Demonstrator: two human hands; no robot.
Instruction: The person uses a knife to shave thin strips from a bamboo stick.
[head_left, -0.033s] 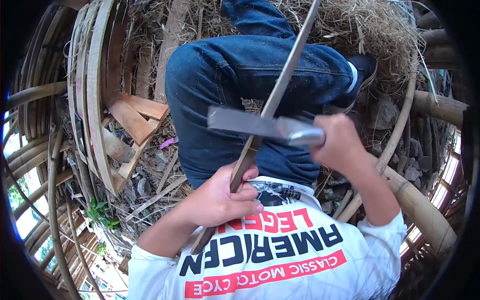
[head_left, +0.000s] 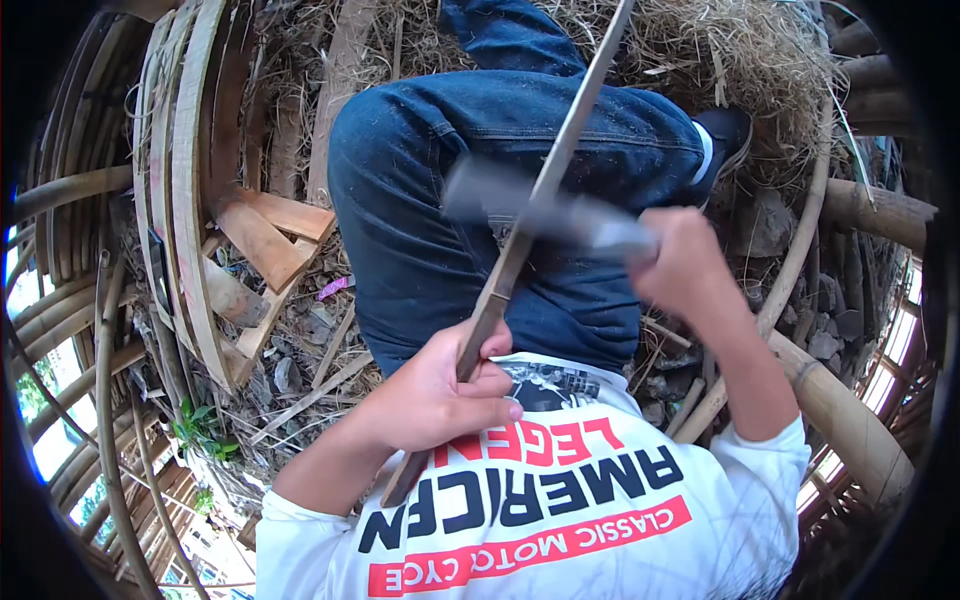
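Note:
My left hand (head_left: pixel 437 397) is closed around the lower part of a long bamboo strip (head_left: pixel 567 140), whose near end lies against my white shirt. The strip slants up and away to the right, over my legs in blue jeans (head_left: pixel 420 250). In my right hand (head_left: pixel 685 262), closed on its handle, is a machete (head_left: pixel 482 196) with a short, broad blade, smeared by motion. Its blade lies across the strip in view, above my left hand. Whether the edge touches the strip I cannot tell.
Pale wooden slats (head_left: pixel 190 170) and cut wood pieces (head_left: pixel 265 245) lie to the left. Dry straw (head_left: pixel 730 50) covers the far ground. A thick bamboo pole (head_left: pixel 840 415) and stones (head_left: pixel 825 345) lie at the right, with bamboo fencing (head_left: pixel 65 310) at the left.
The machete has swung a little away from me and to the right along the strip, and looks more blurred. My right hand has shifted slightly; my left hand stays nearly still.

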